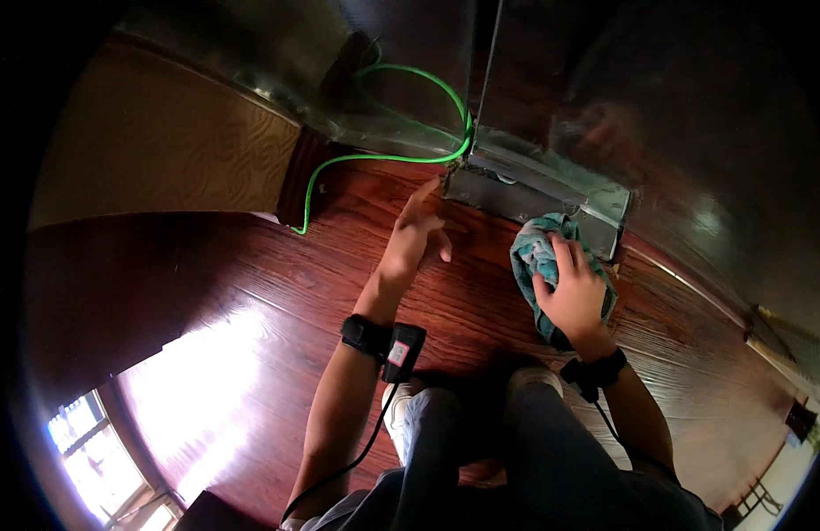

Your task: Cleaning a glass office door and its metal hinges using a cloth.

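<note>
Fingers spread over the crumpled teal and white cloth (546, 242), my right hand (572, 285) presses it down at the near edge of a grey metal plate (496, 192). The cloth rests partly on the reddish-brown wood floor (357, 265). To the left, my left hand (420, 229) is empty, its index finger stretched towards the plate's left corner. Beyond that fingertip, a bright green cable (397, 158) loops along the floor and up at the base of a glass panel (410, 93).
A patterned tan panel with a dark wooden edge (184, 146) stands at left. Dark glass (695, 166) rises at right above a floor-level rail (682, 275). My shoes (397, 411) are close below the hands. Window light glares on the floor at lower left.
</note>
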Action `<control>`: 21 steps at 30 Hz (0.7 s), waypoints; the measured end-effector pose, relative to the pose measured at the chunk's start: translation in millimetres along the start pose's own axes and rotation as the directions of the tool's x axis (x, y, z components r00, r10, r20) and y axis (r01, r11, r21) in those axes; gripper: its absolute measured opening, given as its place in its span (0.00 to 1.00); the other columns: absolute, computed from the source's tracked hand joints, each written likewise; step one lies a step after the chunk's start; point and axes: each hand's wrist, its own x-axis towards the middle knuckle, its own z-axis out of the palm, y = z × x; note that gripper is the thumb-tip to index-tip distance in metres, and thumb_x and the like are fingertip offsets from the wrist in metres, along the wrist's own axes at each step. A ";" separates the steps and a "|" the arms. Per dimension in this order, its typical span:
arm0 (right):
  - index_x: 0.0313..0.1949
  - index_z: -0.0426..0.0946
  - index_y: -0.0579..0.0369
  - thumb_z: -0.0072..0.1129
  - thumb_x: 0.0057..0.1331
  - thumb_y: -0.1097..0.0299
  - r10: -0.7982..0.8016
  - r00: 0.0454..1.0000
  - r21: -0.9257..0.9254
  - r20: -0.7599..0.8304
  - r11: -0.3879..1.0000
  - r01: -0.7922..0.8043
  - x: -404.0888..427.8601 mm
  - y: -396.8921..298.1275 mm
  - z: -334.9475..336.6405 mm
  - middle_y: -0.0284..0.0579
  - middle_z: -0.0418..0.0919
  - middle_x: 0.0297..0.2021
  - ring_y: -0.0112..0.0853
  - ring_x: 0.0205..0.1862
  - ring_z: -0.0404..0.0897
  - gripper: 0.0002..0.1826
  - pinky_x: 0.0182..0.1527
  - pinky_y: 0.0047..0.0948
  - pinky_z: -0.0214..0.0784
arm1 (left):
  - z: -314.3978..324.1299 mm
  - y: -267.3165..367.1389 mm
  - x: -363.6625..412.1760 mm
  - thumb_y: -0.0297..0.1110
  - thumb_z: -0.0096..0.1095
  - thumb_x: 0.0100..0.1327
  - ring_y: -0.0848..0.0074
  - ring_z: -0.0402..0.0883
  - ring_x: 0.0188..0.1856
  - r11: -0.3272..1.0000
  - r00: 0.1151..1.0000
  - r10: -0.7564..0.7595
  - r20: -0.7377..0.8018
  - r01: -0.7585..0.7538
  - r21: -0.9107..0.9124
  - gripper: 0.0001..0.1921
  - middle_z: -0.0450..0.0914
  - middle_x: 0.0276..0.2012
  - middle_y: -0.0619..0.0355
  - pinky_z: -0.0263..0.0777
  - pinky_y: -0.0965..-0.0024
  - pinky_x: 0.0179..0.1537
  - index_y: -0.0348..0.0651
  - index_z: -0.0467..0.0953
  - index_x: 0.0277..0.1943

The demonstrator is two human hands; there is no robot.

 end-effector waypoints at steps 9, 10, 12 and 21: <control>0.56 0.66 0.52 0.62 0.51 0.59 -0.006 1.000 0.013 -0.002 1.000 0.006 0.7 2.5 0.4 0.46 0.73 0.44 0.42 0.33 0.79 0.32 0.27 0.36 0.73 | 9.6 -3.5 -4.1 0.28 0.40 0.66 0.79 0.68 0.15 0.988 0.996 0.043 -0.078 -0.054 -0.142 0.26 0.75 0.19 0.54 0.59 0.78 0.17 0.44 0.56 0.69; 0.56 0.66 0.52 0.62 0.51 0.59 -0.006 1.000 0.010 -0.001 1.000 0.006 0.3 2.5 0.7 0.46 0.73 0.44 0.42 0.33 0.79 0.32 0.27 0.36 0.73 | 11.2 -3.3 -5.7 0.29 0.40 0.65 0.79 0.68 0.14 0.987 0.990 0.060 -0.124 -0.077 -0.140 0.28 0.75 0.18 0.53 0.61 0.77 0.16 0.43 0.53 0.69; 0.56 0.66 0.52 0.62 0.51 0.59 -0.009 1.000 0.011 -0.009 1.000 0.009 0.9 2.4 0.9 0.46 0.73 0.44 0.42 0.33 0.79 0.32 0.27 0.36 0.73 | 10.2 -7.5 -1.3 0.28 0.39 0.65 0.79 0.68 0.14 0.993 0.992 0.088 -0.086 -0.094 -0.075 0.29 0.75 0.17 0.54 0.59 0.78 0.16 0.44 0.51 0.70; 0.55 0.67 0.51 0.63 0.51 0.59 0.008 1.000 0.014 -0.004 1.000 -0.008 0.0 2.1 0.7 0.46 0.73 0.44 0.42 0.35 0.79 0.31 0.28 0.36 0.74 | -12.8 3.2 -2.6 0.28 0.37 0.66 0.82 0.55 0.13 0.946 0.990 0.004 0.137 0.041 -0.321 0.28 0.59 0.12 0.63 0.52 0.81 0.15 0.44 0.53 0.70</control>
